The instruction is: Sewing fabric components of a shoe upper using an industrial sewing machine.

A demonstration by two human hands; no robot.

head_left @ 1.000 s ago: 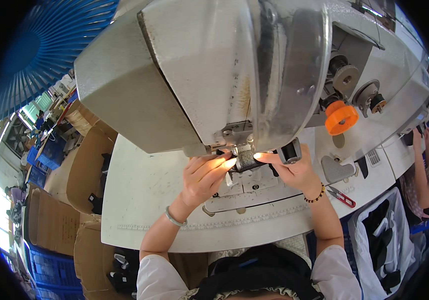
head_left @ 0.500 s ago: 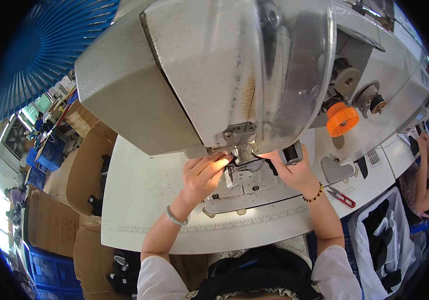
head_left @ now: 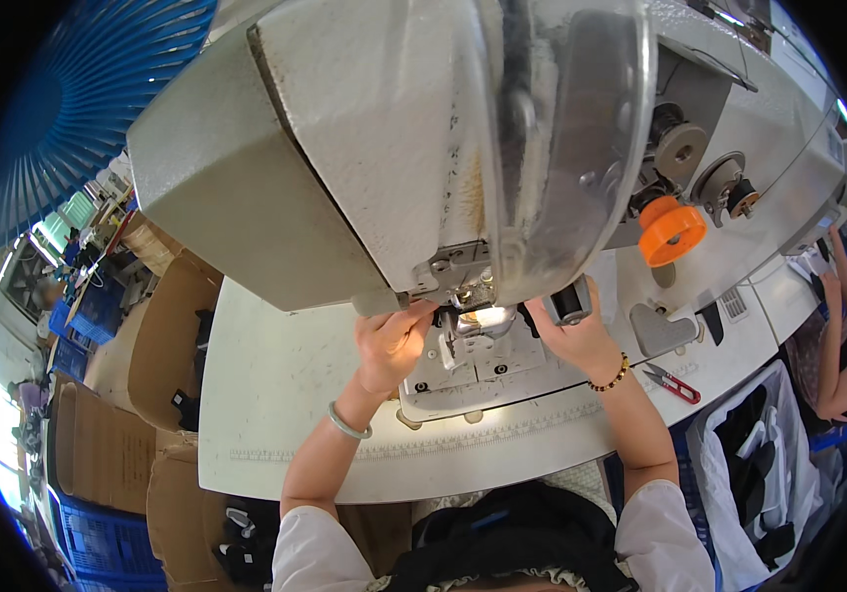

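Both of my hands are at the sewing head of a large grey sewing machine (head_left: 374, 138). My left hand (head_left: 391, 347) has its fingers pressed together left of the lit presser clamp (head_left: 485, 321); the fingertips go behind the machine head's lower edge, and what they hold is hidden. My right hand (head_left: 581, 335) is on the clamp's other side, beside a dark grey cylinder (head_left: 570, 302) that covers part of its fingers. Against its thumb shows the edge of a black strip (head_left: 528, 320). Under the clamp lies the metal bed plate (head_left: 482, 370).
Red-handled thread snips (head_left: 678, 387) and a grey pad (head_left: 662, 333) lie right on the white table (head_left: 285, 395). An orange knob (head_left: 671, 232) sticks out of the machine. Cardboard boxes (head_left: 108, 444) stand left, a white-lined bin (head_left: 739, 464) with black pieces right. Another person's arm (head_left: 841, 345) is far right.
My left hand has drawn slightly left, away from the clamp, and its fingertips have slipped behind the machine head. The clamp area now shows brightly lit between my hands. The whole view has shifted slightly.
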